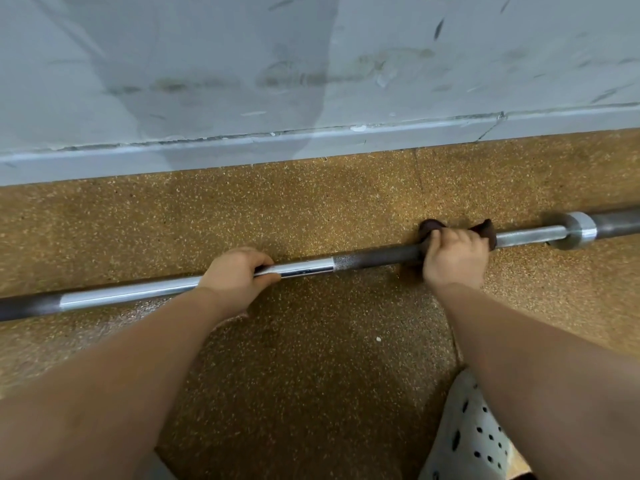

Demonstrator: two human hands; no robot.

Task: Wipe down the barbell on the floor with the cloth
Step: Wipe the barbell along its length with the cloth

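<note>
Legible text, labels, brands, numbers, signs: none. Barbell [377, 257], shaft and collar: bare metal, with no marking that can be read. Wall [207, 64]: scuffs and smears only, forming no letters.

The barbell [301, 269] was shiny silver in some parts and dark grey in others. The cloth [484, 231] was dark brown. The floor [311, 375] was yellow-brown with lots of tiny pale specks. The wall [207, 57] was pale grey-blue with dark smudges and scratches. The shoe [472, 439] was white with black dots.
</note>
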